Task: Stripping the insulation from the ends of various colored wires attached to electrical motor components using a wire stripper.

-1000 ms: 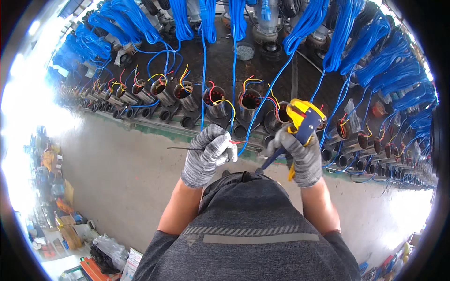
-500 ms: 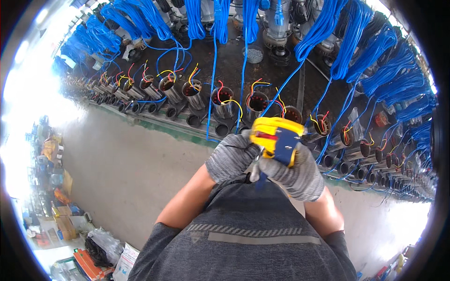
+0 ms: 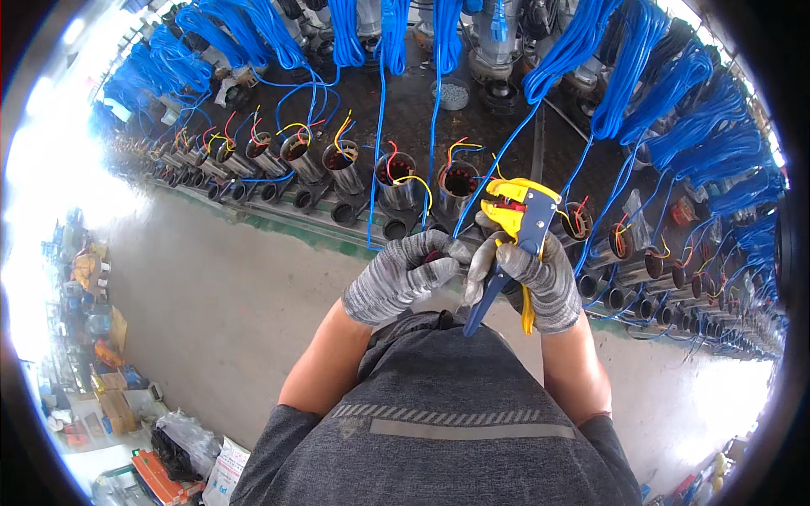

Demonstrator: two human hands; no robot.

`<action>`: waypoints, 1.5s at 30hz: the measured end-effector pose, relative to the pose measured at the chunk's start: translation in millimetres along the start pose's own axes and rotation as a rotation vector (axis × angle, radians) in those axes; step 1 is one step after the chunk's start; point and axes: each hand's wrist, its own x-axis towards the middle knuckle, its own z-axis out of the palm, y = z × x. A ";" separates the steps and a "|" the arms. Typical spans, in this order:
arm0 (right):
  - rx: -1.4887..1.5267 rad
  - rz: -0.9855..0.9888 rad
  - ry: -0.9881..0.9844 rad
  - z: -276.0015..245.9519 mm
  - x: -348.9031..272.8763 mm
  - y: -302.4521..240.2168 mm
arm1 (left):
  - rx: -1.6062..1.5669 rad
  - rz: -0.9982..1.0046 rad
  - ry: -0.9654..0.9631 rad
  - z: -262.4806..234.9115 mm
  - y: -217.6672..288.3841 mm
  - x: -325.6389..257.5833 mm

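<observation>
My right hand [image 3: 544, 282], in a grey knitted glove, is closed around a wire stripper [image 3: 533, 221] with a yellow head and dark blue and yellow handles. The tool's jaws point up and left, away from my body. Beside it my left hand [image 3: 403, 274], gloved alike, is closed with thumb and fingers pinched together. A blue cable [image 3: 498, 160] comes down from a hanging coil to these fingertips; its end is hidden by the gloves. Just beyond my hands stands a metal cylinder [image 3: 458, 187] with red, yellow and blue wires sticking out.
Several similar metal cylinders [image 3: 395, 181] line the bench's near edge. Behind them, bundles of blue cable [image 3: 574, 55] hang by the pump bodies [image 3: 494, 46]. A small bowl of grey bits [image 3: 451, 94] sits on the dark bench top [image 3: 422, 118]. Boxes and bags [image 3: 181, 443] lie at lower left.
The wire stripper has turned more upright, with its head up and right and its handles now showing below. My hands have moved slightly apart, the left one a little to the left.
</observation>
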 end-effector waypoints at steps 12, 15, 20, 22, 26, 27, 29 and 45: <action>0.075 0.019 0.096 -6.0 -9.9 1.3 | 0.206 0.210 0.504 14.3 8.6 -7.3; 0.013 0.140 0.134 -1.3 -21.2 8.5 | 0.304 0.255 0.565 15.1 9.2 -8.1; 0.102 0.220 0.028 5.0 -28.8 15.3 | 0.371 0.289 0.560 17.1 8.9 -9.1; 0.062 0.238 0.067 5.3 -28.2 14.8 | 0.391 0.276 0.543 17.3 10.3 -9.9; -0.096 0.138 0.073 2.6 -25.4 16.8 | 0.478 0.285 0.505 20.0 12.7 -12.8; -0.118 0.121 0.073 1.3 -25.8 17.3 | 0.489 0.282 0.504 20.8 13.0 -13.0; -0.072 0.147 0.024 -1.9 -25.9 19.3 | 0.486 0.291 0.496 22.0 12.9 -12.8; 0.247 0.030 0.036 -4.4 -19.1 23.7 | 0.256 0.282 0.519 25.1 10.1 -9.0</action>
